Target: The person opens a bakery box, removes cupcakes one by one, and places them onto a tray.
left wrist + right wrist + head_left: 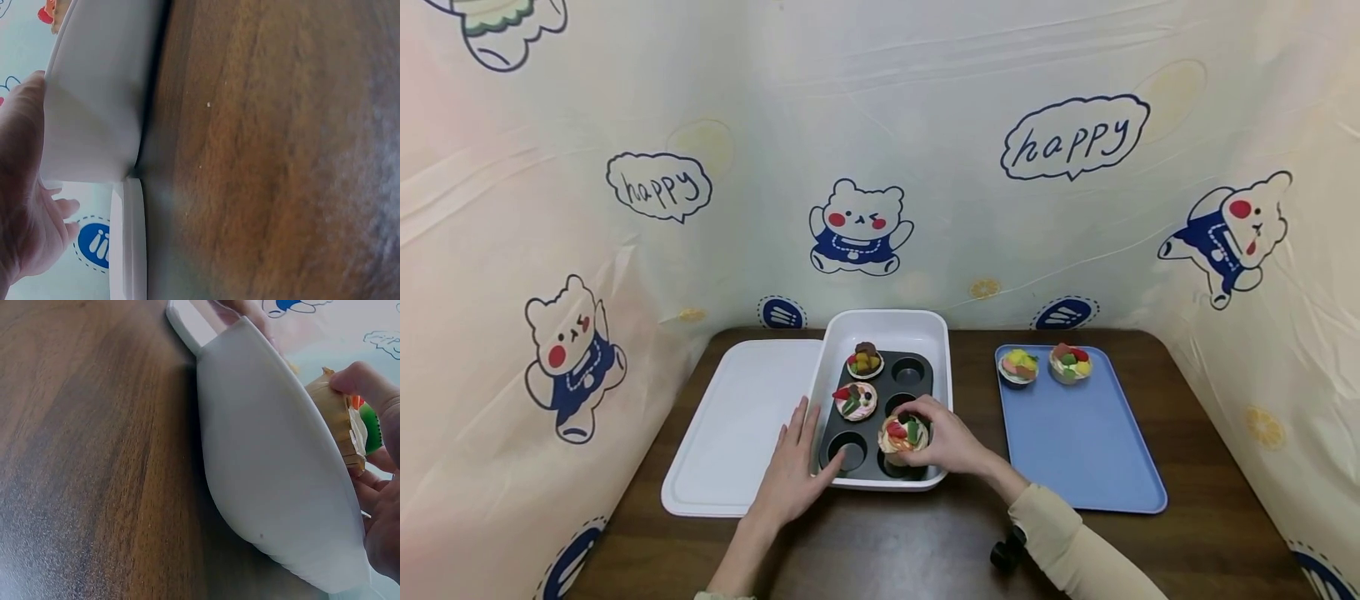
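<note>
My right hand [951, 437] pinches a toy cupcake [901, 437] with red and green fruit on cream, close over the front right cup of a dark muffin tin [871, 425]. In the right wrist view, the cupcake's tan paper case [334, 415] shows above the rim, between thumb and fingers. The tin lies inside a white basin [887, 319]. Two more cupcakes stand in its left column: a fruit-topped one [865, 362] at the back and a pink-cream one [854, 402] in the middle. My left hand [792, 471] rests at the basin's left edge, fingers extended, thumb over the rim.
On the right lies a blue tray [1078, 450] with two cupcakes at its back edge, one yellow-topped [1018, 367], one red-and-green-topped [1070, 363]. A white lid-like panel [730, 433] lies left of the basin. A printed curtain [745, 242] encloses the brown table [865, 550].
</note>
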{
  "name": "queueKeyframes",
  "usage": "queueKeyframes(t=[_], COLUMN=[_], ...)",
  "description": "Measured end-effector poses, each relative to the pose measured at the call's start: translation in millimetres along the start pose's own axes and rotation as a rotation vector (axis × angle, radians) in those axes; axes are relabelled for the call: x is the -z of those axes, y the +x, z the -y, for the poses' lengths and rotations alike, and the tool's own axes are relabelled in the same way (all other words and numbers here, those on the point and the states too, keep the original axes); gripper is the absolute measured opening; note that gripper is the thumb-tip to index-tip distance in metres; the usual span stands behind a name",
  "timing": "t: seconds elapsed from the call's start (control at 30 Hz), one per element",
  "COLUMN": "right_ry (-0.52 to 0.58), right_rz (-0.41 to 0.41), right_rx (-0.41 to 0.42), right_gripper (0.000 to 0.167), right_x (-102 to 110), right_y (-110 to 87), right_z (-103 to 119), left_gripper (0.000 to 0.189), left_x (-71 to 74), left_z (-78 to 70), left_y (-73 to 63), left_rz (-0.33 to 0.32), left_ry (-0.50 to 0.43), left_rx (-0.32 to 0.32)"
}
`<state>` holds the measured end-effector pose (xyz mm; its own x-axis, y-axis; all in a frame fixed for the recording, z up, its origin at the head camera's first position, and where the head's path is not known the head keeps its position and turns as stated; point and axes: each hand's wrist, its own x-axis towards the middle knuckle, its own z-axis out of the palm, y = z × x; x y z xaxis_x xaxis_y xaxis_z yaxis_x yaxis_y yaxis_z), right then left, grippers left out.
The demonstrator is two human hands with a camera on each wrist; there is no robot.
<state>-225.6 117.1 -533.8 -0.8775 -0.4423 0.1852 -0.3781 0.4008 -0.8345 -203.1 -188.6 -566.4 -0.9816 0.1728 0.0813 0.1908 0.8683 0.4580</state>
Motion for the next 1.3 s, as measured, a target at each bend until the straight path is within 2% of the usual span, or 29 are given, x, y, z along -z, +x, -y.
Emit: queueKeyframes(t=[0.1,0.4,0.73,1.03,1.3], right_ry=[0.023,0.218,0.315,0.375,0.433], right_rz=[-0.011,-0.060,-0.092,-0.110,-0.171], right_rx=[-0.015,-0.041,-0.082,-0.056,-0.050], right_gripper=[0.060,0.062,0.081,0.076,0.077], right_x=[1.1,12.8,7.7,3.9,4.5], right_y=[0.6,4.0,0.2,-3.4,-4.6], right_z=[-2.0,-4.9,1.1,0.6,-1.5], left_gripper=[0.099,0.098,0.099,0.099,0.096], left_x=[0.1,-1.9,-1.5,-0.9,-0.5], left_z=[0.1,-0.2,-1.0,0.2,0.4], left_y=[0.0,-0.7,0.2,-0.1,-0.9], left_rz=[0.005,0.016,0.018,0.018,0.011], left_ry=[-0.006,-0.027,-0.026,-0.030,-0.031], left_rx=[0.008,0.016,0.024,0.020,0.025])
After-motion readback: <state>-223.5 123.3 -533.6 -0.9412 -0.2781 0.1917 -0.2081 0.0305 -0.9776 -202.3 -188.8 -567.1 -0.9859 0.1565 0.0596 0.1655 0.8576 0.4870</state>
